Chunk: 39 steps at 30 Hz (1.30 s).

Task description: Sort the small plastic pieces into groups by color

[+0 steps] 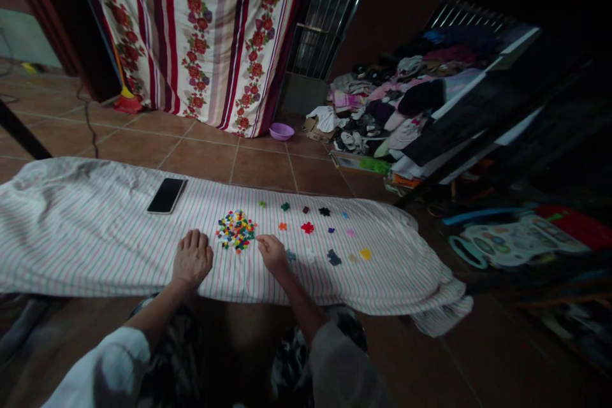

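Note:
A mixed pile of small colourful pieces (236, 231) lies on the striped cloth (109, 236). To the left of it, my left hand (192, 258) rests flat on the cloth, palm down, holding nothing. My right hand (273, 254) is at the pile's right edge with thumb and fingers pinched together; whatever is between the fingertips is too small to make out. Small groups sorted by colour spread out to the right, among them a red group (307, 228), a black group (324, 211), a grey group (333, 257), a yellow group (366, 254) and an orange group (283, 226).
A phone (166, 196) lies on the cloth, left of the pile. Beyond the cloth are a tiled floor, a purple basin (282, 132), a floral curtain (201, 32) and a red broom (127, 101). Heaped clothes (382, 99) fill the back right.

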Each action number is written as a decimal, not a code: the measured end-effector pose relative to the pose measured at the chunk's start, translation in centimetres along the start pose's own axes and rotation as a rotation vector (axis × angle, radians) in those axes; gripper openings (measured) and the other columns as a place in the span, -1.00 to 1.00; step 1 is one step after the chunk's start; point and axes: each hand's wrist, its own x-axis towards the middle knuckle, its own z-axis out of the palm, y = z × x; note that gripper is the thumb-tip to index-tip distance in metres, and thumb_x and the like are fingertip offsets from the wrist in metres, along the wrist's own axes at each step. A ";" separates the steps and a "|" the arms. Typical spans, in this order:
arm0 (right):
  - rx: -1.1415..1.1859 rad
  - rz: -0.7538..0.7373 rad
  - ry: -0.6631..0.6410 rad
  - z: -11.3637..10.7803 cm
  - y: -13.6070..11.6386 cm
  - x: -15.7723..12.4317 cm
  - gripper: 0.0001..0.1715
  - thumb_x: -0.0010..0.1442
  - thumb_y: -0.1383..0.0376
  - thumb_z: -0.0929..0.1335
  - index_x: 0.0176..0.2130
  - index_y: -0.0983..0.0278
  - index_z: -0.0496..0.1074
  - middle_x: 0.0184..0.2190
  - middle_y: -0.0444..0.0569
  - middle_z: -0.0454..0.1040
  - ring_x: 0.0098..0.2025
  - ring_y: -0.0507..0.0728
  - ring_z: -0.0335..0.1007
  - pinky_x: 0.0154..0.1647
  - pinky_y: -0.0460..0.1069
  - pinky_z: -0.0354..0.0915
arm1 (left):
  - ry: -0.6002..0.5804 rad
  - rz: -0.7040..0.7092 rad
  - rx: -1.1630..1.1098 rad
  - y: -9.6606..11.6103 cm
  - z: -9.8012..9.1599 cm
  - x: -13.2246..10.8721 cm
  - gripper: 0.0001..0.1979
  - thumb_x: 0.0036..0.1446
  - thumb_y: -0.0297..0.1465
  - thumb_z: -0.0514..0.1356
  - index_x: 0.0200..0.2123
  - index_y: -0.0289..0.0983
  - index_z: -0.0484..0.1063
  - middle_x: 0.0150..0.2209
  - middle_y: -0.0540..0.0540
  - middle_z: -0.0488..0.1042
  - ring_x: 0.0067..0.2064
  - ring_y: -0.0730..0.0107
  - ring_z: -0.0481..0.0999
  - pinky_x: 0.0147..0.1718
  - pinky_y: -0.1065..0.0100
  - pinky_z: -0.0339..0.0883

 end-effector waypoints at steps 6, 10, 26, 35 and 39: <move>-0.066 0.029 -0.004 1.0 0.4 3.8 -0.66 0.17 0.48 0.28 -0.20 0.20 0.59 -0.23 -0.03 0.59 -0.14 0.10 0.51 -0.01 -0.01 0.39 | 0.015 -0.059 -0.119 -0.5 1.7 -0.7 -0.48 0.28 -0.26 -0.07 0.15 -0.40 0.39 0.22 -0.45 0.39 0.36 -0.19 0.22 0.24 -0.26 0.14; -0.093 0.047 -0.014 1.6 0.1 5.0 -0.67 0.21 0.47 0.29 -0.22 0.19 0.60 -0.25 -0.05 0.57 -0.16 0.09 0.49 -0.02 -0.03 0.37 | 0.012 -0.116 -0.130 -0.5 2.8 -1.0 -0.45 0.31 -0.19 -0.06 0.26 -0.27 0.33 0.28 -0.36 0.34 0.40 -0.19 0.14 0.27 -0.32 0.06; -0.298 -0.007 -0.198 3.5 -2.0 11.5 -0.65 0.31 0.41 0.27 -0.11 0.22 0.63 -0.14 0.00 0.62 -0.04 0.10 0.46 0.05 -0.08 0.26 | -0.194 -0.148 0.048 0.7 0.4 -0.1 -0.46 0.32 -0.20 -0.03 0.29 -0.24 0.32 0.35 -0.33 0.24 0.41 -0.20 0.13 0.31 -0.23 0.02; -0.455 0.109 -0.323 5.4 -3.2 13.8 -0.64 0.25 0.43 0.30 -0.12 0.20 0.64 -0.09 0.03 0.63 -0.02 0.13 0.50 0.01 -0.05 0.28 | -0.205 -0.160 0.049 0.6 0.6 -0.1 -0.46 0.31 -0.22 -0.01 0.29 -0.24 0.33 0.37 -0.33 0.21 0.41 -0.19 0.11 0.31 -0.21 0.02; -0.460 0.151 -0.351 5.4 -3.6 13.8 -0.67 0.23 0.42 0.31 -0.13 0.20 0.63 -0.09 0.04 0.64 -0.03 0.15 0.51 -0.05 -0.05 0.29 | -0.199 -0.161 0.030 0.6 0.6 0.0 -0.46 0.32 -0.23 -0.03 0.29 -0.24 0.32 0.36 -0.34 0.21 0.41 -0.19 0.12 0.31 -0.22 0.01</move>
